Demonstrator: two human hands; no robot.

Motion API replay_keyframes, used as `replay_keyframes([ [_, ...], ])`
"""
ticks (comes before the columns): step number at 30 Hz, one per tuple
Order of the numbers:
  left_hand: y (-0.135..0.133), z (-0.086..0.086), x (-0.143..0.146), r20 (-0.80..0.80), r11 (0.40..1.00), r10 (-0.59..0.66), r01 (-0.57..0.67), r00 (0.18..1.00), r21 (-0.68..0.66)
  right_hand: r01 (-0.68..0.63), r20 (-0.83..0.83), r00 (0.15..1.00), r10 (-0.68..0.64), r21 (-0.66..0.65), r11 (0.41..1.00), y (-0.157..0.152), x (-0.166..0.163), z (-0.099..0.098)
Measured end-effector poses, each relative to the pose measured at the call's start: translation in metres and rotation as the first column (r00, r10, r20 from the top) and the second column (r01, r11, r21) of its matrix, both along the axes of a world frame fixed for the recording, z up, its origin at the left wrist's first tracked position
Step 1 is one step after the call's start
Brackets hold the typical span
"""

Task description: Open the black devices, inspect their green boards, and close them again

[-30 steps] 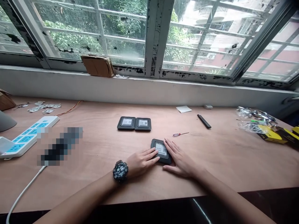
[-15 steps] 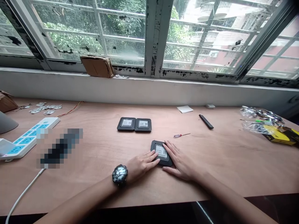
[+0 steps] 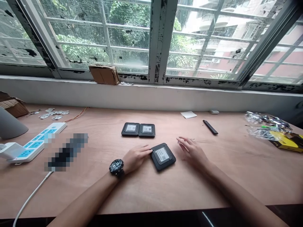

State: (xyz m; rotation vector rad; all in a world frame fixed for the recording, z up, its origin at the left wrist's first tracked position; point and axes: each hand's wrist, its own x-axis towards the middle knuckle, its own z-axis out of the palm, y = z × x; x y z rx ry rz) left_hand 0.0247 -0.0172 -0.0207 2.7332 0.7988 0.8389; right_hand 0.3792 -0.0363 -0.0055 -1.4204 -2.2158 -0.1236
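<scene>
One black case [image 3: 163, 156] now askew, right hand [image 3: 193, 152] off it

We look across a long plywood bench [image 3: 227, 179] to a white sill [image 3: 151, 97], and above it, filling the top of the frame, run steel-framed windows [image 3: 163, 41] with peeling black paint. Daylight pours in — green trees [image 3: 80, 47] at upper left, a pink apartment block [image 3: 284, 56] at upper right.

Plywood desk [image 3: 224, 183] with black labelled cases [image 3: 163, 156]
</scene>
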Motion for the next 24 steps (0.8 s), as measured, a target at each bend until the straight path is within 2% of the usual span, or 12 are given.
replay_keyframes([
  [3, -0.001, 0.006, 0.003, 0.011, 0.998, 0.05, -0.049, 0.999, -0.025, 0.01, 0.106, 0.994, -0.008, -0.019, 1.0, 0.02, 0.012, 0.001],
  [6, -0.007, 0.011, 0.009, -0.014, 0.996, 0.05, -0.051, 0.999, -0.08, -0.006, 0.136, 0.991, 0.007, -0.014, 1.0, 0.033, 0.015, 0.002],
  [9, -0.01, 0.011, 0.015, -0.053, 0.993, 0.022, -0.028, 0.998, -0.114, 0.018, 0.048, 0.999, -0.02, 0.039, 0.999, 0.036, 0.007, 0.008],
  [11, -0.01, 0.01, 0.017, -0.062, 0.992, 0.004, -0.011, 0.998, -0.122, 0.035, -0.124, 0.992, -0.028, 0.052, 0.998, 0.033, -0.005, 0.015],
  [13, -0.009, 0.008, 0.018, -0.059, 0.991, -0.01, 0.002, 0.998, -0.133, 0.041, -0.388, 0.921, -0.031, 0.017, 0.999, 0.029, -0.02, 0.021],
  [16, -0.008, 0.007, 0.02, -0.062, 0.986, -0.029, 0.019, 0.998, -0.163, -0.075, -0.734, 0.679, 0.014, -0.05, 0.996, 0.022, -0.046, 0.024],
  [17, -0.008, 0.006, 0.02, -0.063, 0.985, -0.034, 0.023, 0.997, -0.171, -0.121, -0.788, 0.615, 0.032, -0.055, 0.991, 0.02, -0.053, 0.023],
  [19, -0.008, 0.006, 0.021, -0.063, 0.983, -0.045, 0.033, 0.997, -0.181, -0.173, -0.835, 0.549, 0.047, -0.058, 0.983, 0.015, -0.064, 0.02],
  [24, -0.009, 0.008, 0.018, -0.067, 0.982, -0.061, 0.048, 0.996, -0.183, -0.203, -0.843, 0.527, 0.107, -0.002, 0.979, 0.007, -0.069, 0.014],
])
